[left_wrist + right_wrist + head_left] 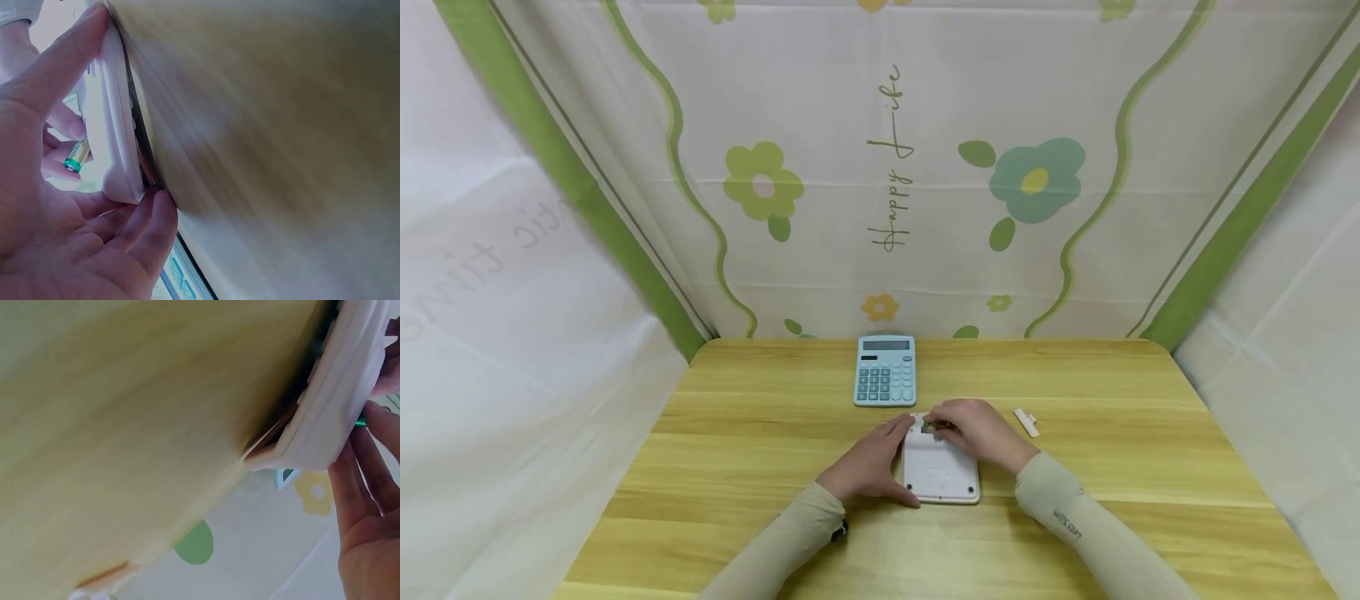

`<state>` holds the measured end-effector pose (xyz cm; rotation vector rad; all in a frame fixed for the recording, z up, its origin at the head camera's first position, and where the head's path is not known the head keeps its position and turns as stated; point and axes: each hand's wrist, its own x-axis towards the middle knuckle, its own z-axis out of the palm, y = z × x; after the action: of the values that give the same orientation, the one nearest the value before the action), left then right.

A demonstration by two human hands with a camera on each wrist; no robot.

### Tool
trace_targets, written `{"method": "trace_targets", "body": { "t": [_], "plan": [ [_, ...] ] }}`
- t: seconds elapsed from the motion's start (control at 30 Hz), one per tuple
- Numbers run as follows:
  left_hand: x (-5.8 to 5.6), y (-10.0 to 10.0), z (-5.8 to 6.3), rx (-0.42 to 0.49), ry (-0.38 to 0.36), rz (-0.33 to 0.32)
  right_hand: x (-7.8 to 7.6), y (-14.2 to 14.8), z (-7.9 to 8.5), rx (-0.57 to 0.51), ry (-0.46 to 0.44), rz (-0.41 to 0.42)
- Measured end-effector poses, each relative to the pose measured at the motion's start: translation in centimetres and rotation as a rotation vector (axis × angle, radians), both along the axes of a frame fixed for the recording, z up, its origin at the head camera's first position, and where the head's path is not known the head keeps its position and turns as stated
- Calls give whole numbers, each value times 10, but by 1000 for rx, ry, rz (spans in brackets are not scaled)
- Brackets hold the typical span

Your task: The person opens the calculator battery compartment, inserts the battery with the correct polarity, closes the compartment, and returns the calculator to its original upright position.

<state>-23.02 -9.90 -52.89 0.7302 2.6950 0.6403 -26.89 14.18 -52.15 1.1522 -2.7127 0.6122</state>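
Note:
A white calculator [942, 467] lies face down on the table, its battery slot uncovered at the far end. Along its left side, my left hand [868, 462] grips it, thumb at the near edge and fingers at the far corner. In the left wrist view those fingers [159, 215] curl about the casing's corner. My right hand [977, 429] pinches a small gold and green battery [77, 155] at the slot. Only a green bit of the battery [360, 422] shows in the right wrist view. The slot's inside is mostly hidden by the right fingers.
A light blue calculator [885, 372] lies face up at the table's back edge. Right of my right hand is a small white battery cover [1026, 422]. A flower-printed curtain [895, 275] hangs behind the wooden table [760, 417], with white cloth on both sides.

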Motion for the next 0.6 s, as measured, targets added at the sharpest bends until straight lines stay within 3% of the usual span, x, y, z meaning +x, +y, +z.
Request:
{"method": "trace_targets", "body": {
  "t": [0.23, 0.6],
  "plan": [
    [-1, 1, 0, -2, 7, -7, 1, 5, -2, 61, 55, 52],
    [0, 0, 1, 5, 3, -3, 2, 6, -2, 130, 100, 63]
  ]
}}
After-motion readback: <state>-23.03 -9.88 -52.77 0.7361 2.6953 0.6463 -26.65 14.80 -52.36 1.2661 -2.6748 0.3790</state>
